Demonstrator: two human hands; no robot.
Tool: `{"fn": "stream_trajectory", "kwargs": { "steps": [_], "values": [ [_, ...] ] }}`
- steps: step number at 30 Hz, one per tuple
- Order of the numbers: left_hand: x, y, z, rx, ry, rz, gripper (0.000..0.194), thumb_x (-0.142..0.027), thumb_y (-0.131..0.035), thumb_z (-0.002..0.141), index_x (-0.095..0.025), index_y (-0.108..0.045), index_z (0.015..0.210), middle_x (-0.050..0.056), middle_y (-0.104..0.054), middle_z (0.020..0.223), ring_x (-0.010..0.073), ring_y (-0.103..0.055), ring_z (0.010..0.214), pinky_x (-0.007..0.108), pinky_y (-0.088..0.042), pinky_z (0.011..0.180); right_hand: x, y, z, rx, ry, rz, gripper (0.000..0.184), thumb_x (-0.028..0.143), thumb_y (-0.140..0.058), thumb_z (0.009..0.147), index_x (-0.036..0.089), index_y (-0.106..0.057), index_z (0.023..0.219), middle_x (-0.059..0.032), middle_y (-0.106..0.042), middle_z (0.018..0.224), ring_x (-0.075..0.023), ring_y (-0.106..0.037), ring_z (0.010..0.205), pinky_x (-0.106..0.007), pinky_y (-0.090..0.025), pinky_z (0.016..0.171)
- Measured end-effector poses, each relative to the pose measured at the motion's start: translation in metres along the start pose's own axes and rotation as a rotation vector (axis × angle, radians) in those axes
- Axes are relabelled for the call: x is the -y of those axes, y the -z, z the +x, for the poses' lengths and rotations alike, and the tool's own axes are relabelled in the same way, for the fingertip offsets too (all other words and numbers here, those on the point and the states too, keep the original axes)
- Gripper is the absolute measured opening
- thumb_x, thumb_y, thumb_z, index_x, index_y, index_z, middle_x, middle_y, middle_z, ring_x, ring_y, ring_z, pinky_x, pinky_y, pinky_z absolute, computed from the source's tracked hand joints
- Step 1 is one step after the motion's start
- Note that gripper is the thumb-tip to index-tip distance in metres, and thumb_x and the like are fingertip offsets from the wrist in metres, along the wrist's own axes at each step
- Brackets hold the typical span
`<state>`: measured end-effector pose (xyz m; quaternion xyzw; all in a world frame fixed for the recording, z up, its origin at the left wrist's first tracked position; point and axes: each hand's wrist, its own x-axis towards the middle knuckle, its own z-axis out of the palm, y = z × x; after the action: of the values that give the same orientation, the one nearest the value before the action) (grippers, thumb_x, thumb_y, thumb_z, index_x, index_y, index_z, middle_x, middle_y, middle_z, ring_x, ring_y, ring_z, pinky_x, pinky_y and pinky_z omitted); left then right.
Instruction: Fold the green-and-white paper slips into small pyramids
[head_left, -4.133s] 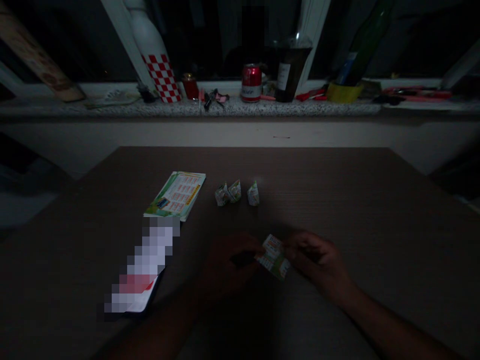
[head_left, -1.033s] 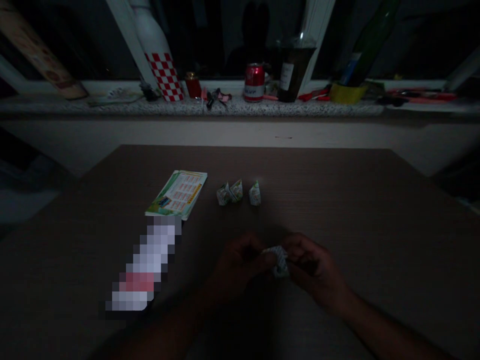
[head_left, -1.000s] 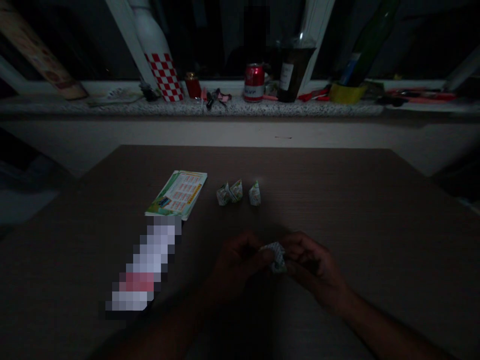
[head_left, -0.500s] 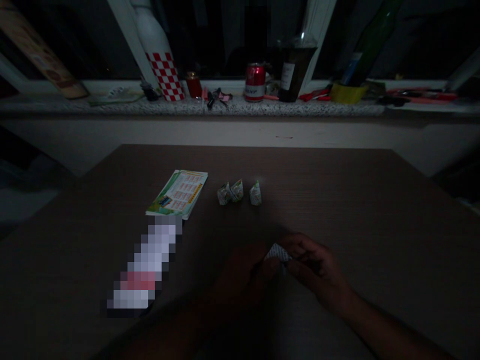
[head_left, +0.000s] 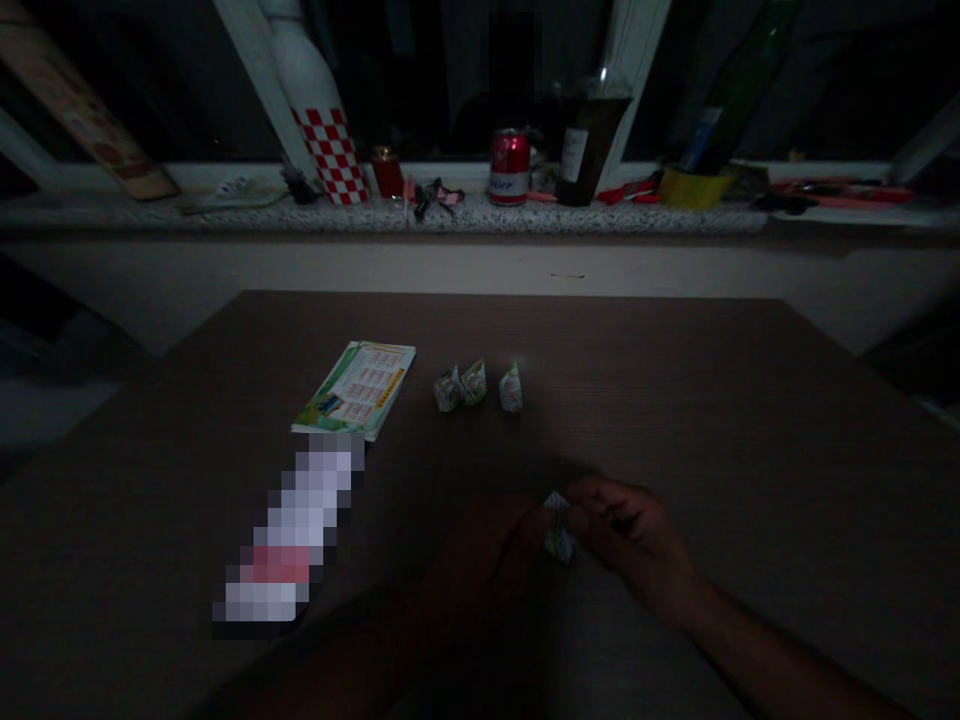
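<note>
Between my two hands is a small piece of folded printed paper (head_left: 558, 543), white and green, pointed at the top. My left hand (head_left: 495, 540) pinches its left side, and much of that hand is in deep shadow. On the other side my right hand (head_left: 637, 535) is closed with thumb and finger on the paper's right edge. Beyond the hands stand three small folded paper pieces: a left one (head_left: 447, 389) and a middle one (head_left: 474, 383) touching each other, and a right one (head_left: 511, 388) set apart.
A stack of printed calendar sheets (head_left: 356, 388) lies left on the brown table (head_left: 675, 370), above a blurred-out phone-like object (head_left: 300, 530). Along the windowsill (head_left: 465, 215) stand a checkered bottle (head_left: 326, 150), a red can (head_left: 510, 165), a dark cup (head_left: 592, 140) and a green bottle (head_left: 750, 90).
The paper was a flatter, larger square at first and is now folded smaller and narrower. My fingers have shifted along it, both hands staying in about the same place.
</note>
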<state>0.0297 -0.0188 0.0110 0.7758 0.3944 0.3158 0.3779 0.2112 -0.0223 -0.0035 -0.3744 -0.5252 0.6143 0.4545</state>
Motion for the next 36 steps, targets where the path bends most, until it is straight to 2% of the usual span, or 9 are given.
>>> {"fn": "stream_trajectory", "kwargs": {
  "steps": [2, 6, 13, 18, 20, 25, 29, 32, 36],
  "values": [
    [0.000, -0.001, 0.000, 0.037, 0.014, 0.020, 0.039, -0.033, -0.034, 0.097, -0.014, -0.057, 0.071, 0.001, -0.056, 0.063, 0.0123, -0.050, 0.058, 0.024, -0.036, 0.059, 0.002, -0.002, 0.000, -0.016, 0.001, -0.031, 0.023, 0.035, -0.065, 0.085, 0.016, -0.068, 0.074, -0.0007, -0.064, 0.061, -0.0082, -0.056, 0.054, -0.017, -0.045, 0.052],
    [-0.004, -0.002, 0.002, 0.126, -0.001, -0.167, 0.046, -0.033, -0.029, 0.099, -0.015, -0.061, 0.072, 0.003, -0.063, 0.067, 0.0116, -0.057, 0.060, 0.022, -0.040, 0.062, 0.005, -0.006, -0.003, -0.015, -0.032, -0.071, 0.026, 0.036, -0.065, 0.085, 0.015, -0.067, 0.070, -0.0002, -0.060, 0.053, -0.0083, -0.054, 0.044, -0.017, -0.042, 0.043],
    [-0.008, -0.010, 0.002, -0.002, 0.053, -0.208, 0.048, -0.028, -0.031, 0.100, -0.015, -0.064, 0.068, 0.001, -0.066, 0.066, 0.0096, -0.058, 0.060, 0.020, -0.041, 0.064, 0.002, -0.013, -0.007, -0.083, 0.017, -0.124, 0.028, 0.035, -0.061, 0.087, 0.015, -0.063, 0.068, 0.0005, -0.058, 0.050, -0.0080, -0.053, 0.042, -0.017, -0.040, 0.039],
    [-0.005, -0.014, 0.002, -0.066, 0.058, -0.247, 0.043, -0.029, -0.034, 0.099, -0.016, -0.059, 0.066, -0.002, -0.057, 0.057, 0.0080, -0.050, 0.053, 0.019, -0.036, 0.055, -0.001, -0.021, -0.009, -0.220, 0.116, -0.116, 0.013, 0.027, -0.061, 0.088, 0.024, -0.057, 0.100, 0.0079, -0.051, 0.053, -0.0065, -0.048, 0.040, -0.015, -0.038, 0.037],
    [-0.003, -0.016, 0.002, -0.083, 0.097, -0.263, 0.043, -0.032, -0.035, 0.098, -0.016, -0.055, 0.064, -0.003, -0.051, 0.056, 0.0079, -0.045, 0.052, 0.019, -0.034, 0.052, -0.003, -0.022, -0.011, -0.249, 0.222, -0.198, 0.012, 0.021, -0.059, 0.089, 0.026, -0.053, 0.098, 0.0083, -0.051, 0.056, -0.0066, -0.048, 0.044, -0.015, -0.038, 0.040],
    [0.002, -0.019, 0.000, -0.095, 0.204, -0.270, 0.045, -0.039, -0.038, 0.096, -0.017, -0.044, 0.056, -0.005, -0.038, 0.051, 0.0081, -0.037, 0.048, 0.020, -0.029, 0.048, -0.006, -0.018, -0.014, -0.153, 0.428, -0.486, 0.017, 0.010, -0.056, 0.087, 0.026, -0.053, 0.093, 0.0036, -0.060, 0.072, -0.0090, -0.057, 0.058, -0.018, -0.046, 0.052],
    [0.003, -0.019, -0.003, -0.139, 0.230, -0.192, 0.043, -0.040, -0.038, 0.094, -0.018, -0.048, 0.059, -0.003, -0.046, 0.055, 0.0111, -0.044, 0.054, 0.022, -0.035, 0.053, -0.005, -0.016, -0.012, -0.104, 0.420, -0.487, 0.016, 0.011, -0.053, 0.090, 0.026, -0.051, 0.094, 0.0040, -0.059, 0.071, -0.0089, -0.057, 0.057, -0.017, -0.045, 0.051],
    [0.001, -0.017, -0.004, -0.138, 0.154, -0.049, 0.035, -0.034, -0.037, 0.095, -0.018, -0.055, 0.069, 0.000, -0.055, 0.064, 0.0133, -0.050, 0.062, 0.025, -0.039, 0.062, -0.005, -0.014, -0.012, -0.060, 0.443, -0.594, 0.014, 0.011, -0.053, 0.089, 0.025, -0.051, 0.087, 0.0045, -0.057, 0.067, -0.0093, -0.054, 0.056, -0.019, -0.044, 0.052],
    [-0.004, -0.014, -0.001, -0.118, 0.107, -0.026, 0.037, -0.033, -0.033, 0.096, -0.018, -0.052, 0.068, -0.002, -0.050, 0.060, 0.0117, -0.046, 0.056, 0.024, -0.035, 0.057, -0.007, -0.016, -0.013, -0.118, 0.395, -0.594, 0.013, 0.013, -0.049, 0.092, 0.026, -0.050, 0.094, 0.0041, -0.056, 0.069, -0.0095, -0.052, 0.054, -0.020, -0.043, 0.050]
  ]
}}
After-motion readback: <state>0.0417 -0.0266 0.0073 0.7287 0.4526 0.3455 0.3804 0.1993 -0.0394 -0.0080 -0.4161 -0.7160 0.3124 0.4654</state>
